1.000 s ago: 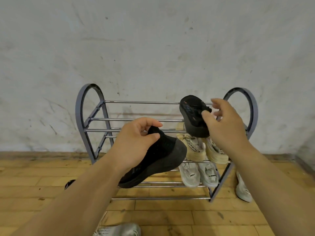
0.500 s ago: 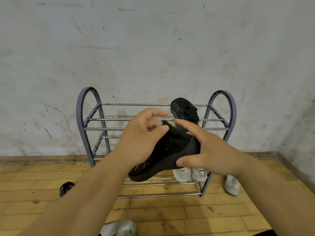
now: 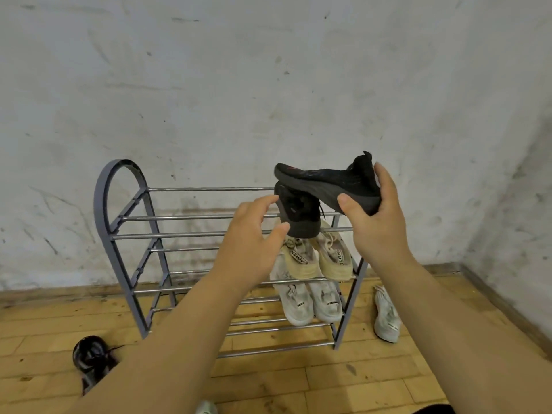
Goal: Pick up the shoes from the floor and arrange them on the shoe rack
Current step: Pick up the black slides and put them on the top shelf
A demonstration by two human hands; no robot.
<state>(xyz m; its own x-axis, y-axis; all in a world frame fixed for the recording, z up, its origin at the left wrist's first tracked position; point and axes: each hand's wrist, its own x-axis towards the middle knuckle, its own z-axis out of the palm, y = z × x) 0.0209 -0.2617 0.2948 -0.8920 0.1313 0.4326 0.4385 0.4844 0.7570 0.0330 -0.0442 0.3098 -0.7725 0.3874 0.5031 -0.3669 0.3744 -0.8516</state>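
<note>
My right hand grips a black knit shoe by its heel, holding it level above the right end of the grey shoe rack. A second black shoe rests on the rack's top bars just below it. My left hand hovers with fingers spread, its fingertips close to that second shoe and holding nothing. A beige pair sits on the middle shelf and a white pair on the lower shelf, both at the right end.
A white shoe lies on the wooden floor right of the rack. A black shoe lies on the floor at the lower left, and a pale shoe tip shows at the bottom edge. A plaster wall stands behind the rack.
The black shoe passed from my left hand to my right hand and rose to the right, above the top shelf. My left hand let go and opened.
</note>
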